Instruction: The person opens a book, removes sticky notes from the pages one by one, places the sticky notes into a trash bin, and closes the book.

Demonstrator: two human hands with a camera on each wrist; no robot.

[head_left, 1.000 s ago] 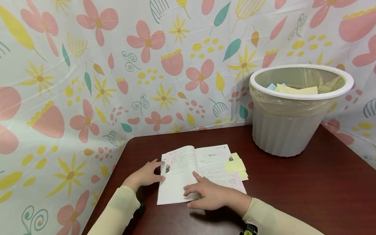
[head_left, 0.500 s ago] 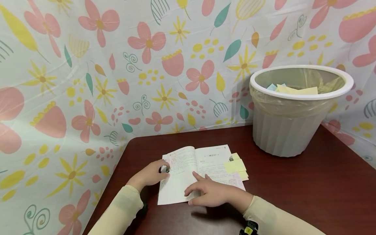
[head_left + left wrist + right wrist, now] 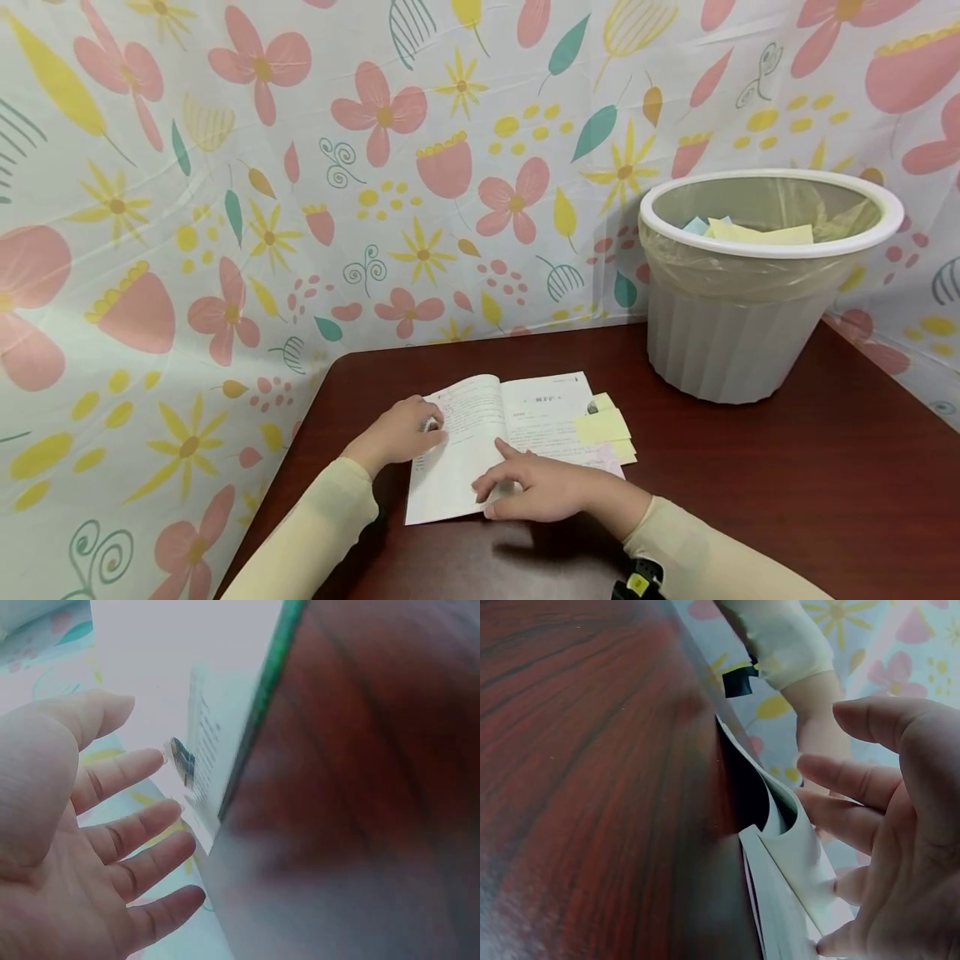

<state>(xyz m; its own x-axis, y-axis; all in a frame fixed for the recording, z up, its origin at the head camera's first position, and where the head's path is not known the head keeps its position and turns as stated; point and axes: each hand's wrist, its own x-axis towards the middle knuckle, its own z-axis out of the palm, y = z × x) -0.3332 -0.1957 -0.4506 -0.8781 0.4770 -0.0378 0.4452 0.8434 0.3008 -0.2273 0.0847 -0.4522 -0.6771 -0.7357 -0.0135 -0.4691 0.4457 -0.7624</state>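
Nearest, two pale yellow sleeves reach in from the bottom of the head view: the right sleeve (image 3: 705,546), with a black strap and a yellow-marked device (image 3: 639,582) at its underside, and the left sleeve (image 3: 307,529). The right hand (image 3: 532,490) lies at the lower middle of the open book, fingers spread and gently bent, its grip loose and holding nothing. The left hand (image 3: 401,429) is at the book's left edge, thumb well apart from the fingers, its grip likewise wide and unfilled. Whether any fingertips actually press the paper is hard to tell from these angles.

The open book (image 3: 450,487) lies between the hands on the left part of the table (image 3: 787,483). Its left page bows upward toward the spine; the right wrist view shows curved leaves with a dark gap beneath them. Near the outer margin of a page is a small round picture (image 3: 180,763), and a green edge (image 3: 277,667) runs along the book in the left wrist view. Yellow sticky notes (image 3: 602,426) jut past the right page.

Farther back, to the right, stands a ribbed grey wastebasket (image 3: 716,346) with a white rim and a translucent liner (image 3: 738,281), yellow paper (image 3: 772,236) and blue paper (image 3: 696,226) inside. Behind everything hangs a flower-and-leaf-printed curtain (image 3: 300,192).
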